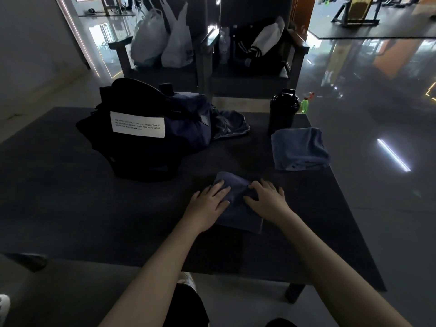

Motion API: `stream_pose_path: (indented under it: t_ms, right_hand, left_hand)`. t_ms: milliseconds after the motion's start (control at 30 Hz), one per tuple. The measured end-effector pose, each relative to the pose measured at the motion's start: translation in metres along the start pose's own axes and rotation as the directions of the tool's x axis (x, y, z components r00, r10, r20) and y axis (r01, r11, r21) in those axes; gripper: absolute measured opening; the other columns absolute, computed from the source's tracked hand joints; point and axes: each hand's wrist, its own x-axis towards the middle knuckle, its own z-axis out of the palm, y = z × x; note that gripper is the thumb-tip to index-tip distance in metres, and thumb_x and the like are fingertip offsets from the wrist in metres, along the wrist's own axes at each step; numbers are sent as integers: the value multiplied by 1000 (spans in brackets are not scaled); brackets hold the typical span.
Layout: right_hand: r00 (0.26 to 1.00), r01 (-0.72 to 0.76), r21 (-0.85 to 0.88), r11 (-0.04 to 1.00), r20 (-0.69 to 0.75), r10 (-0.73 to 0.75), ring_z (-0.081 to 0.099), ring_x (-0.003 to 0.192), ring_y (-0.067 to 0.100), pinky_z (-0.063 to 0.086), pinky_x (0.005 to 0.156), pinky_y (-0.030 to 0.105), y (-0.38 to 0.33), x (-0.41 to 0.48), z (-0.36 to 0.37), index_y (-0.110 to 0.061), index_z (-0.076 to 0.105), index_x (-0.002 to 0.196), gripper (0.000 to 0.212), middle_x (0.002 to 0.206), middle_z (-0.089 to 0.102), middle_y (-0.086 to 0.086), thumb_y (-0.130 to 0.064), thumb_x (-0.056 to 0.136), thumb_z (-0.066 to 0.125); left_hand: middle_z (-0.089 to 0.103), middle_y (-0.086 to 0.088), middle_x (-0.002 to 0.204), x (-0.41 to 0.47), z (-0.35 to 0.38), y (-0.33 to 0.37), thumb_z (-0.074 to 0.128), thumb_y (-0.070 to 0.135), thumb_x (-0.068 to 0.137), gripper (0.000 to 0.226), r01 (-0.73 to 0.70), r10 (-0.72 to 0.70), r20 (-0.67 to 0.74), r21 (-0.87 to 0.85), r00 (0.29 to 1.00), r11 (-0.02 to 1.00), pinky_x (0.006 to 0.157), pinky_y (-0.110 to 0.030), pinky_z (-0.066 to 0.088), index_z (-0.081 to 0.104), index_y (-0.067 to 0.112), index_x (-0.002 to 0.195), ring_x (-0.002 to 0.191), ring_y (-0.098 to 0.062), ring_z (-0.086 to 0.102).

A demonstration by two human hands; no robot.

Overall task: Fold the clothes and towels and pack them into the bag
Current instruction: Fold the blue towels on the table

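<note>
Dark blue cloth, head view, lower centre of frame: a small towel, partly folded, lying on the black table under both hands.

Risks, as we judge them:
- The upper edge of the cloth is bunched and rumpled between the hands. If the next fold goes over that ridge, the bundle likely comes out lumpy and may spring open when released.
- The table top looks smooth. A sideways push from one palm alone could slide the whole cloth instead of creasing it.
- The folded towel at centre right sits close to the table's right edge. A careless sweep of the forearm could send it to the floor, or tip the black bottle standing just behind it.
- The bag, left of centre, looks slumped and already bulky, with a crumpled garment lying against its right side. Packing may undo neat folds if things are forced in.

Fingers:
- Left hand: palm down on the left part of the cloth, fingers straight and slightly spread, pressing flat. It grips nothing.
- Right hand: on the upper right part of the cloth, fingers arched with tips on the fabric, thumb reaching toward the ridge. We cannot tell whether it pinches the ridge or only presses it.
</note>
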Motion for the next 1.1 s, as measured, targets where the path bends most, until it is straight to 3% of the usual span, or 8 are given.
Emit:
stream_pose_path:
  t_ms: [100, 267, 367, 467, 600, 700, 933, 1100]
  right_hand:
    - [997, 32, -2, 999, -71, -32, 45, 116, 25, 33, 100, 43, 0, -7, -5, -23, 52, 112, 33, 119, 53, 2, -44, 86, 55]
    - [1000, -3, 211, 977, -27, 9, 53, 91, 21, 44, 80, 36, 10, -23, -12, -25, 52, 90, 20, 94, 54, -3, -31, 79, 67]
    - [998, -58, 375, 925, 22, 53, 56, 103, 24, 43, 77, 28, 11, -33, -14, -18, 47, 127, 55, 110, 57, 6, -17, 77, 70]
    - [981, -184, 403, 897, 129, 144, 53, 113, 24, 41, 80, 25, 10, -37, -15, -9, 46, 134, 63, 123, 55, 9, -20, 77, 71]
    - [965, -259, 575, 776, 192, 180, 62, 76, 15, 49, 61, 26, 9, -43, -17, -11, 66, 81, 23, 81, 66, 3, -33, 78, 73]
    - [972, -233, 642, 731, 153, 176, 66, 88, 21, 54, 79, 35, 7, -49, -20, -13, 69, 88, 17, 89, 70, 6, -28, 79, 71]
    - [976, -113, 771, 627, -33, 217, 64, 84, 21, 51, 78, 39, 5, -68, -47, -6, 66, 88, 31, 87, 69, 9, -37, 83, 68]
    - [950, -70, 831, 551, -112, 290, 63, 85, 20, 51, 77, 34, 16, -65, -80, -7, 67, 83, 23, 84, 68, 5, -29, 87, 65]
  left_hand:
    - [11, 7, 160, 0, 2, 1, 37, 42, 100, 53, 50, -53, -55, -55, 997, 997, 114, -41, 23, 23, 30, 150, 144, -17, 20]
    - [37, -10, 145, -8, -3, 22, 54, 53, 89, 76, 460, -476, -129, -136, 870, 878, 104, -43, 36, 25, 13, 146, 131, -29, 37]
    - [50, -11, 131, -1, -15, 23, 64, 51, 82, 69, 517, -516, 51, -167, 855, 840, 97, -41, 44, 42, 11, 135, 120, -30, 48]
    - [60, -9, 116, -2, -25, 24, 71, 41, 78, 51, 489, -435, 230, -296, 870, 821, 92, -43, 50, 57, 13, 119, 105, -27, 58]
    - [63, -6, 109, -16, -27, 31, 72, 25, 81, 30, 370, -336, 156, -439, 929, 819, 90, -42, 51, 61, 15, 107, 101, -24, 60]
    - [65, -3, 102, -25, -34, 34, 73, 21, 80, 21, 328, -297, 149, -560, 943, 761, 87, -39, 53, 62, 19, 98, 96, -20, 62]
    - [64, 1, 101, -26, -63, 61, 80, 27, 73, 46, 233, -331, 6, -720, 944, 654, 75, -27, 51, 59, 15, 113, 94, -15, 61]
    - [59, -3, 120, -5, -86, 91, 77, 38, 76, 64, 152, -355, -89, -789, 931, 595, 93, -34, 50, 51, 12, 128, 108, -19, 57]
